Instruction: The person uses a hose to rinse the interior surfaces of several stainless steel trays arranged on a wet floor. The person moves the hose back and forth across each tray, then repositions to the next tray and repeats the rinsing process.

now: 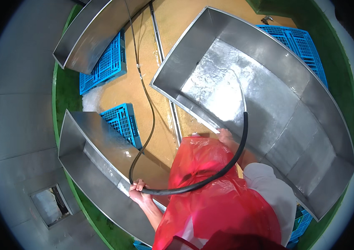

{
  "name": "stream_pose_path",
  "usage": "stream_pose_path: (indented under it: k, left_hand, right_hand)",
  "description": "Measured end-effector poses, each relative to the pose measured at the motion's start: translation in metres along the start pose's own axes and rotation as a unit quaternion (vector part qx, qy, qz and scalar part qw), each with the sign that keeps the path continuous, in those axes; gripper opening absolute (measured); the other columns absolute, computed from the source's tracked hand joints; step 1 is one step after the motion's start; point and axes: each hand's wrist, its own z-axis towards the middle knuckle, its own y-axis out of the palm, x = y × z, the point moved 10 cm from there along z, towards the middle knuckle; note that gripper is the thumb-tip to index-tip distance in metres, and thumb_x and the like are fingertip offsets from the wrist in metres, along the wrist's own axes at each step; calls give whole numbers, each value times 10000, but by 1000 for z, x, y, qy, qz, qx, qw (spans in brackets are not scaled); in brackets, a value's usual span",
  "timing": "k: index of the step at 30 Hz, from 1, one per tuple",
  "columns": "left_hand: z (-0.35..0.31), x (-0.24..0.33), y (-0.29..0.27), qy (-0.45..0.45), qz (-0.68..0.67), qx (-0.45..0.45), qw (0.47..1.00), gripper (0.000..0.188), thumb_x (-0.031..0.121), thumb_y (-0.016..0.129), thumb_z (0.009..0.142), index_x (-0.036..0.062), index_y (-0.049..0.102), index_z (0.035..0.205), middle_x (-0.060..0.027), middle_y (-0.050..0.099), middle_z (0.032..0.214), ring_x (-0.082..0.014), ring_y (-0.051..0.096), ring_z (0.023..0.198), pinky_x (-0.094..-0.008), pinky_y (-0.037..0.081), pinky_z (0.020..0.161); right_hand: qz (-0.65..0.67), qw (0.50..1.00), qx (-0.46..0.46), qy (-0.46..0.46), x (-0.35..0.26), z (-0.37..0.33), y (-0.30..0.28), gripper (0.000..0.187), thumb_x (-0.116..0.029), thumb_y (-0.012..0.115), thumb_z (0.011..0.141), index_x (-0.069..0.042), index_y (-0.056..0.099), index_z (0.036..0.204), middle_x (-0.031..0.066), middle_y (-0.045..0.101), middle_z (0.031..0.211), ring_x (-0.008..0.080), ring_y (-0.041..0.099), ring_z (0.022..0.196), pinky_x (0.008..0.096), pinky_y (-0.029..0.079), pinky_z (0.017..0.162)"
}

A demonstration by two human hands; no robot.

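Observation:
My left hand (138, 191) is closed round a black rubber hose (197, 188). From that hand the hose loops in front of my body and curves up on the right. Its free end hangs over a large stainless steel tank (285, 141), and a thin stream of water (240, 85) runs from it onto the wet tank bottom. At the tank's near rim is my right hand (225, 136), its fingers bent over the edge. A red plastic apron (210, 166) covers my front.
Another long steel tank (97, 175) lies on the left, and a third steel tank (89, 41) is at the far left. Blue plastic pallets (109, 62) sit beneath the tanks. A drain channel (160, 37) crosses the tan floor, and the hose trails along beside it.

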Motion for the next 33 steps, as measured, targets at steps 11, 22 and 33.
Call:
stream_pose_path:
  k: [11,22,33]
  left_hand:
    - [15,-16,-9,13,44,1,999,127,-36,439,643,64,377,594,-53,391,579,-145,332,455,-253,375,368]
    - [-15,-156,-15,-145,131,69,978,157,-12,459,620,90,342,591,-28,371,588,-127,359,478,-241,376,446]
    - [-51,-277,56,-254,407,-53,876,96,118,546,792,59,521,720,-85,561,746,-192,557,683,-337,502,721]
  right_hand:
    - [893,442,-71,-34,20,-97,-147,635,-444,480,948,-89,282,1436,207,464,1353,296,496,1214,455,407,978]
    - [346,883,299,106,83,-98,-287,335,-282,521,947,-41,597,1167,134,679,777,206,664,551,326,547,534]
    - [294,796,481,220,276,-220,-308,285,-306,484,939,-155,560,1168,242,646,791,421,641,812,502,470,724]
